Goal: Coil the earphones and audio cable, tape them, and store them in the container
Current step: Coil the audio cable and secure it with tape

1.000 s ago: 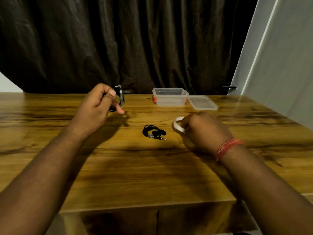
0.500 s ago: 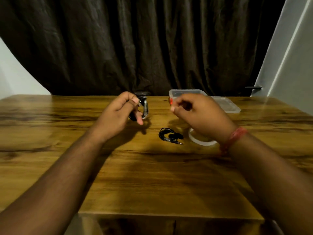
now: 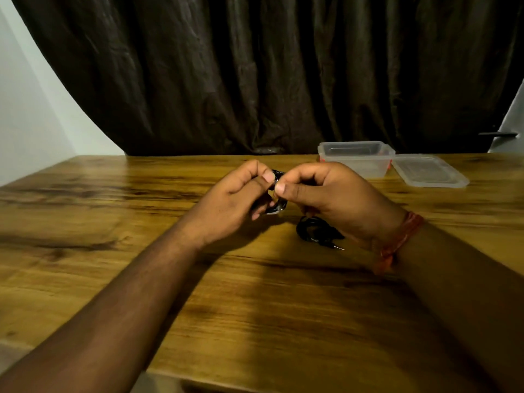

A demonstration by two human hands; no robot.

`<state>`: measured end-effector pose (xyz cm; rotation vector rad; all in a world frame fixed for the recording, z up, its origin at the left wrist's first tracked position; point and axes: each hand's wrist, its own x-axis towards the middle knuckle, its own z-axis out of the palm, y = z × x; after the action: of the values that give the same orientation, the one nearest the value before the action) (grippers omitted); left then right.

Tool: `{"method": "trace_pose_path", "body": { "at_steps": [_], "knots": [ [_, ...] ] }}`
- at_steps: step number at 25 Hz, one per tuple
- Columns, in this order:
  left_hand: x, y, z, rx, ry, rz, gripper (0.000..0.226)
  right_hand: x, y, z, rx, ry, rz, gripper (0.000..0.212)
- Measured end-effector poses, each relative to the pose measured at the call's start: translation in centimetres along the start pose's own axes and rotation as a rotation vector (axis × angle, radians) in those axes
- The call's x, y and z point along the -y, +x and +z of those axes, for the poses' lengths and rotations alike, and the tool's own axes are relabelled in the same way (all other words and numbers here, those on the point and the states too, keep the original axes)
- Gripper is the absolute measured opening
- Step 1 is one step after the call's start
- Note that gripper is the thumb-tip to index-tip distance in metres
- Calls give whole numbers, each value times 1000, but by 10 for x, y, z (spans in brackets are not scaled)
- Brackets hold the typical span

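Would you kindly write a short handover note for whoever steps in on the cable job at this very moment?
Left hand: holds the coiled black cable above the table.
Right hand: pinches the same coil at its top; whether tape is in that grip cannot be seen.
Second black coil with a jack plug lies on the table under the right hand.
Container is open at the far edge, lid beside it.
Done: both coiled.
Left: tape, store both, close.

right hand [image 3: 337, 197] left tape roll; crossed to left hand [image 3: 232, 202] | now both pinch coiled cable [image 3: 276, 207]
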<state>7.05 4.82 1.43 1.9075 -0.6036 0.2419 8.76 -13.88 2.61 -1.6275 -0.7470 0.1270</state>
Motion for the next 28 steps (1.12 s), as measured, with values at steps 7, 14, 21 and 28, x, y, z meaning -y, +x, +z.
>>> {"method": "trace_pose_path", "body": {
  "at_steps": [7, 14, 21, 28],
  "knots": [
    [1, 1, 8, -33, -427, -51, 14, 3, -4, -8, -4, 136, 105, 5],
    [2, -3, 5, 36, -133, -89, 13, 2, -5, -22, 0, -38, 179, 17],
    [2, -5, 12, 79, -244, -109, 15, 7, -7, -30, 124, 80, 229, 23],
    [14, 3, 10, 73, -359, -150, 24, 17, -3, -44, -50, -128, 176, 16]
  ]
}}
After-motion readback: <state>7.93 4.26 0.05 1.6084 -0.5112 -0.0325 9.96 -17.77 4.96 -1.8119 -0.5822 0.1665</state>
